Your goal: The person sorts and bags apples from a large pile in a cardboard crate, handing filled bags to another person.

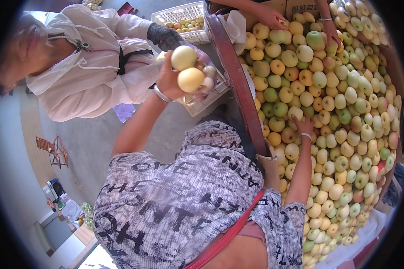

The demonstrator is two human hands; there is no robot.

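Two pale yellow apples (190,80) are in my left hand (169,79), raised over the floor left of the pile. Just behind them is a clear plastic bag (207,75) with round fruit in it; I cannot tell who holds it. My right hand (303,126) reaches into a large heap of yellow and green apples (340,134). Its fingers touch a pale apple (295,113) on the surface, but whether they grip it is unclear. Both my wrists wear bangles.
A dark red beam (234,77) edges the heap. Opposite me stands a person (97,64) with a dark-gloved hand (165,36). Another person's hands (271,18) work at the heap's far side. A white crate (180,10) holds apples. Bagged apples (360,20) lie top right.
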